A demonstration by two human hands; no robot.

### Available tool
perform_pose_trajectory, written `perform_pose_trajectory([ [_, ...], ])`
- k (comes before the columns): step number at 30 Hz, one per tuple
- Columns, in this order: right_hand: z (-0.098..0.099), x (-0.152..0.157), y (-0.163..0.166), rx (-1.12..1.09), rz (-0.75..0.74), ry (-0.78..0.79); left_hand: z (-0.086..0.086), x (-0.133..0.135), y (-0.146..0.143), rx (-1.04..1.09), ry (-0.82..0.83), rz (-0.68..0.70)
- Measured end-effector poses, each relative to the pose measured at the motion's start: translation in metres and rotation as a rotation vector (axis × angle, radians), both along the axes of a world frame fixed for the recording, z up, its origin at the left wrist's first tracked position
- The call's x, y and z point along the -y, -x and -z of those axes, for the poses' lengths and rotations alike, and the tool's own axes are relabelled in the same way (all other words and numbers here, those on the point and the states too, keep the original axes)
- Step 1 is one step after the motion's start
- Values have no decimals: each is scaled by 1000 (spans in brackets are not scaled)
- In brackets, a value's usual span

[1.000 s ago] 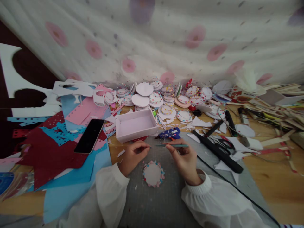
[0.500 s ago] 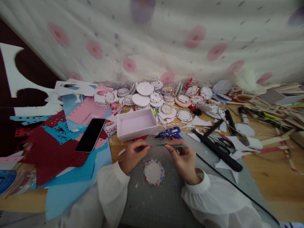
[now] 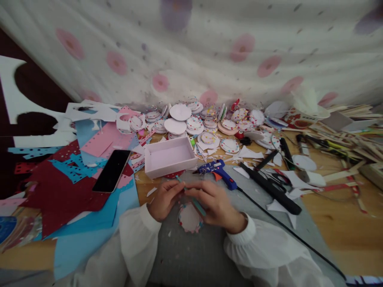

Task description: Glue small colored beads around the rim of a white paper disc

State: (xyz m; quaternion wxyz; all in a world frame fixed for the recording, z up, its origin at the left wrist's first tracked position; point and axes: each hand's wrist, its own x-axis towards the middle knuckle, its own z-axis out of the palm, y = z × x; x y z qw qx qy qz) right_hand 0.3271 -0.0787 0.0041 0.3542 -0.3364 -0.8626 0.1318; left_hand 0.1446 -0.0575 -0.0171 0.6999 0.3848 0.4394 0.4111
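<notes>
My right hand (image 3: 214,201) is closed around a slim teal tool (image 3: 198,207), which slants from upper left to lower right; its exact kind cannot be made out. At the tool's upper end, my left hand (image 3: 165,199) pinches thumb and forefinger together beside the right fingertips. Whatever sits between those left fingers is too small to name. Below both hands, a round white disc (image 3: 190,219) edged with pink, red and blue bits lies on the grey cutting mat (image 3: 188,255), its upper right part covered by my right hand.
A blue glue gun (image 3: 214,167) lies behind my right hand, its black cord running to the lower right. Behind the hands stands a white open box (image 3: 170,156). A phone (image 3: 112,170) rests on coloured sheets at left. Decorated discs (image 3: 194,124) crowd the back; scissors (image 3: 281,179) lie right.
My right hand has moved left to meet my left hand. The teal tool has swung from nearly level to a steep slant, and the glue gun's handle is now uncovered.
</notes>
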Motion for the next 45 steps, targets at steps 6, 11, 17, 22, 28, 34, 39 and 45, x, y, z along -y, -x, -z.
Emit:
perform_pose_trajectory([
  [6, 13, -18, -30, 148, 784, -33, -2, -7, 8, -115, -172, -142],
  [11, 29, -22, -38, 429, 941, 128, 5, -5, 11, -220, -188, 6],
  [17, 23, -24, -38, 137, 876, 289, 6, -6, 12, -307, -231, 72],
  [22, 16, -23, -31, -214, 727, 289, 5, -6, 14, -275, -197, 119],
  [28, 18, -21, -28, -346, 657, 259, 7, -7, 16, -192, -145, 151],
  [34, 20, -22, -29, -334, 648, 250, 8, -7, 17, -197, -154, 147],
  [39, 20, -21, -29, -343, 642, 260, 7, -6, 16, -203, -148, 155],
  [45, 22, -21, -29, -339, 637, 281, 8, -7, 17, -204, -172, 164],
])
